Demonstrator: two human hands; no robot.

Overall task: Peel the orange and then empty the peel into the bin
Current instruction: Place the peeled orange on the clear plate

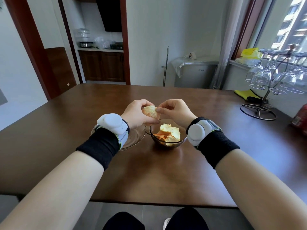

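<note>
My left hand (135, 113) grips the orange (150, 111), which shows mostly pale pith, above the table's middle. My right hand (174, 112) pinches at the orange's right side with thumb and fingertips; what lies between them is too small to make out. Just below both hands stands a dark glass bowl (181, 141) holding several pieces of orange peel (170, 133). No bin is in view.
A clear glass plate (136, 136) lies left of the bowl, partly under my left wrist. On the brown wooden table (149, 171), a wire rack of hanging wine glasses (272, 80) stands at the right, with a red packet (301, 117) at the right edge.
</note>
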